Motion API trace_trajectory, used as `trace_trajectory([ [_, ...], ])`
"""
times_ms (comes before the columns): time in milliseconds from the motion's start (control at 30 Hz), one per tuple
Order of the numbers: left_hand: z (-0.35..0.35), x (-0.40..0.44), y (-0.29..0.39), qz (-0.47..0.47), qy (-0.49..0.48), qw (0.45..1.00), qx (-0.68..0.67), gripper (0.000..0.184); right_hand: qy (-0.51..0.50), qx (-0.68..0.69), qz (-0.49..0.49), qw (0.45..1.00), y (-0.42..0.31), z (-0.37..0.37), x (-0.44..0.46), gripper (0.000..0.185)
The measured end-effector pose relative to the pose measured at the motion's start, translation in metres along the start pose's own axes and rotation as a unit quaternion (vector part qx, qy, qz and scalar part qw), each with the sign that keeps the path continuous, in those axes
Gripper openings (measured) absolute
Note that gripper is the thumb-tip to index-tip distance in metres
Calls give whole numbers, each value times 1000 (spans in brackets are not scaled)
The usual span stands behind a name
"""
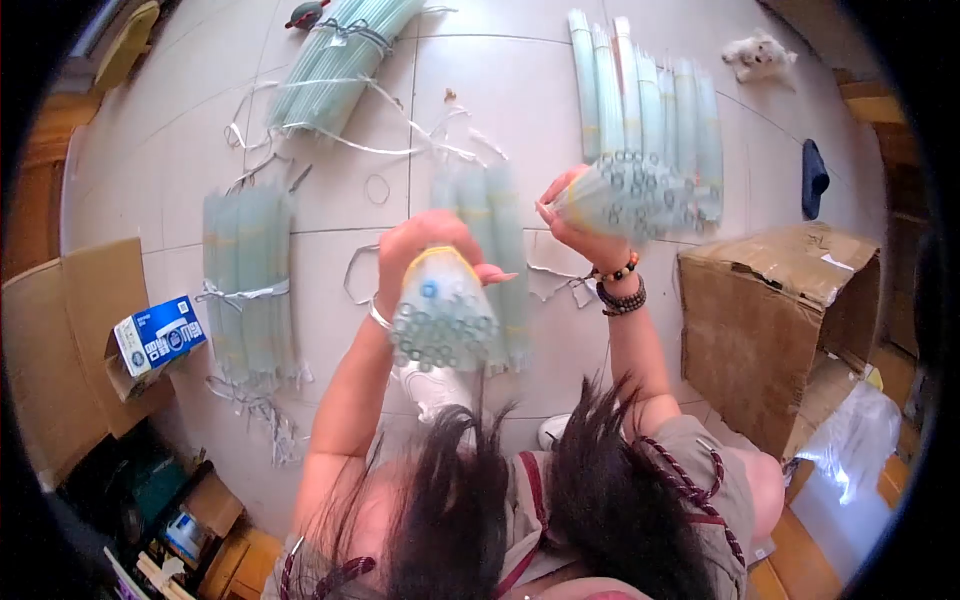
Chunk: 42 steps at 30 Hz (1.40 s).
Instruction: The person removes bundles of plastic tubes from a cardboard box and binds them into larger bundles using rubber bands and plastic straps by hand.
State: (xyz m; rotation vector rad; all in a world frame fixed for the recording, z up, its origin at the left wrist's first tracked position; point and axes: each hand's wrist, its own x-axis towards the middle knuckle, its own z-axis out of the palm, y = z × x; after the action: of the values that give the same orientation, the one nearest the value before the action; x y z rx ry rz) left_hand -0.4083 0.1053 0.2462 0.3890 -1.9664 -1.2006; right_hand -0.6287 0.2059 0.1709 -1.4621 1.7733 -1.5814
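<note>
My left hand (425,245) is wrapped round a bundle of pale green clear tubes (443,325), held by a yellow band, with the open tube ends facing me. To the right, my right hand (580,225) grips a second banded tube bundle (640,195), its ends also toward me. Between and below the hands, more tube bundles (510,270) lie on the floor, partly hidden by my left hand. Several upright-lying bundles (650,105) rest just beyond my right hand.
Tied bundles lie at the left (245,260) and top (345,65). A cardboard box (745,345) stands at right, with a plastic bag (850,435). A blue-white box (160,335) sits at left. A slipper (814,180) and small white dog-like thing (760,58) are at upper right. White string (370,148) trails across the tiles.
</note>
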Motion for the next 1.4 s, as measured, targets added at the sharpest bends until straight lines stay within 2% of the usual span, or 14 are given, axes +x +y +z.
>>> trace_trajectory([
  [33, 4, 1, 2, -8, 4, 1000, -29, 42, 31, 121, 40, 991, 2, 11, -8, 30],
  [133, 9, 2, 10, -19, 1, 998, -64, 40, -45, 167, 2, 985, -18, 1, -4, 29],
  [233, 13, 1, 9, -2, -4, 997, -71, 39, -56, 141, -49, 987, -24, 3, -5, 29],
  [600, 16, 0, 22, -5, -18, 996, -92, 37, -83, 94, -60, 990, -40, 2, -11, 35],
  [667, 4, -5, 22, -88, -27, 992, -84, 38, -110, 66, 13, 992, -46, -5, -11, 38],
  [800, -4, 13, 35, -318, 146, 922, -166, 35, -144, 80, 227, 960, -67, -13, 9, 41],
  [900, 2, -6, -13, -449, 129, 872, -144, 40, -86, 96, 279, 952, -50, 10, -2, 47],
  [933, 10, -18, -30, -489, 125, 850, -151, 42, -84, 29, 291, 953, -25, 24, -19, 51],
  [1000, 32, -42, -53, -504, 91, 856, -65, 51, -90, -80, 342, 932, -16, 46, -41, 52],
  [1100, 69, -97, -112, -471, 109, 872, 81, 61, -41, -83, 382, 920, -13, 77, -79, 52],
  [1200, 80, -90, -97, -479, 63, 863, 148, 67, 13, -182, 307, 934, -14, 96, -107, 55],
  [1233, 83, -86, -93, -503, 73, 850, 138, 68, -19, -178, 344, 922, -20, 96, -107, 56],
  [1333, 81, -79, -72, -450, 2, 851, 272, 68, -101, -319, 253, 908, -35, 94, -114, 61],
  [1400, 77, -77, -60, -398, -66, 838, 367, 66, -128, -316, 299, 891, -41, 89, -108, 67],
])
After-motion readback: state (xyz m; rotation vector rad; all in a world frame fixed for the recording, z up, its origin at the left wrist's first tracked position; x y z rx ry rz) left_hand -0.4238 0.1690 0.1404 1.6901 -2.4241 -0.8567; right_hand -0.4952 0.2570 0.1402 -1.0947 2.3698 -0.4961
